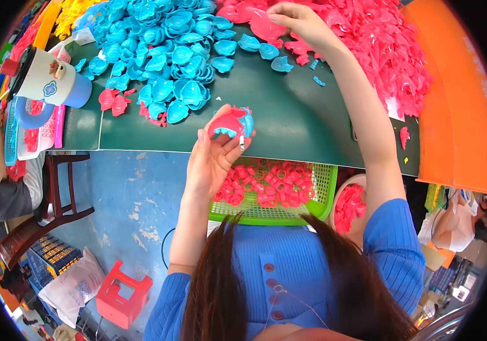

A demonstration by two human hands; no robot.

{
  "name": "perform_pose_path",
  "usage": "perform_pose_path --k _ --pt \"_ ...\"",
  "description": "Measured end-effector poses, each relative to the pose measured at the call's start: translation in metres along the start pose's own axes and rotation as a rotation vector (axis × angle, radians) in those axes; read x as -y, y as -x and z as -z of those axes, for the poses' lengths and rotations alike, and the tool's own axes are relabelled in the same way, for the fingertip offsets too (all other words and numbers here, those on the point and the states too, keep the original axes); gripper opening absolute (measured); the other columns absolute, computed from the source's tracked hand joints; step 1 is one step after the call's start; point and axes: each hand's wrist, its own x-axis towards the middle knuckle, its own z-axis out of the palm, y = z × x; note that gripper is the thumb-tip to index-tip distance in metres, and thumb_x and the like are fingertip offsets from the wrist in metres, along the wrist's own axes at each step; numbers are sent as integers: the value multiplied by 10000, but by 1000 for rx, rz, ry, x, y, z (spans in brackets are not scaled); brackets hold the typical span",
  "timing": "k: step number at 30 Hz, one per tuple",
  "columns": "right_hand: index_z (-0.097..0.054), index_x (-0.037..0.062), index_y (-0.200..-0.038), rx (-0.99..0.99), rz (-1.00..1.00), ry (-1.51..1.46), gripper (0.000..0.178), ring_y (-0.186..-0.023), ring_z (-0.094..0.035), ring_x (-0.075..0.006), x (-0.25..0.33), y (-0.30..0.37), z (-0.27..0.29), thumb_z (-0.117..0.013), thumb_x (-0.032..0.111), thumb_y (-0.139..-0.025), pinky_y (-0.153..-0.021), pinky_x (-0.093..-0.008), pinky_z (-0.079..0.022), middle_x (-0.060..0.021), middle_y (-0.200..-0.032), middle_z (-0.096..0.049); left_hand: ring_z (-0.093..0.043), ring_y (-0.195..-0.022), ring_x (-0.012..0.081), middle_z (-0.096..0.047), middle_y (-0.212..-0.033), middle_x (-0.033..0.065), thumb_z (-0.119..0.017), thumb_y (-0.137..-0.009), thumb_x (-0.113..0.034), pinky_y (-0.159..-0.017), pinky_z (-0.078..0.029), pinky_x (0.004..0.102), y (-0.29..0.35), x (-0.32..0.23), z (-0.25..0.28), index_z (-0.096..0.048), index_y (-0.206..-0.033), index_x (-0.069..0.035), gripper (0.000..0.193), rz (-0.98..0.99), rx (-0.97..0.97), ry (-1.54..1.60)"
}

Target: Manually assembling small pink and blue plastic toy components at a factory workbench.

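Holding, left hand [211, 162]: one red-and-blue plastic shell [231, 123], cradled between thumb and fingers over the near edge of the green table [303, 116]; likely light, stiff, slippery, best held by its rounded sides. Right hand [305, 24]: fingers bent at the red plastic parts [377, 57], whether gripping any cannot be told. Shell underside: largely hidden by fingers.

Worn on the head, a wide fisheye camera looks steeply down, close above the person's own blue top [297, 256] at the lower edge, facing the green table [300, 122], its round rim bending straight edges
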Motion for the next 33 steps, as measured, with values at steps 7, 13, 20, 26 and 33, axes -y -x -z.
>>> perform_pose_path --k 7,13,20,26,33 --pt "-591 -4 -1032 176 -462 -484 241 -679 -566 -76 -18 130 -2 -544 196 -905 -592 -216 -467 -26 -839 -618 -470 -1178 332 -364 -1338 203 -635 -833 -198 -995 -418 355 -2 13 -12 -202 -1393 13 739 104 97 -45" --pt "-590 54 -1105 -166 -191 543 300 -828 -594 -186 -16 177 -17 -618 200 -844 -727 -308 -486 -81 -945 -627 -510 -1136 282 -403 -1323 144 -662 -786 -33 -969 -432 383 -3 34 -25 -291 -1366 11 690 111 98 -147" --pt "-540 75 -1201 -77 107 714 453 -1113 -472 -278 -20 207 -29 -671 180 -781 -925 -388 -380 -110 -1176 -544 -521 -1126 245 -454 -1286 126 -637 -822 -75 -929 -480 354 5 33 -31 -313 -1355 8 630 175 90 -134" --pt "-531 -42 -1185 -54 35 -335 454 -1059 -539 -187 57 208 -30 -683 113 -786 -916 -297 -421 -121 -1156 -568 -541 -1100 228 -483 -1258 123 -625 -839 -108 -903 -500 349 8 35 -33 -364 -1330 2 567 211 115 -111" --pt "-571 -30 -1148 18 -3 -142 443 -1065 -537 -205 75 207 -43 -714 74 -743 -963 -334 -392 -141 -1140 -579 -584 -1027 219 -538 -1193 115 -646 -832 -157 -872 -515 348 7 35 -37 -396 -1309 4 562 209 152 -143"
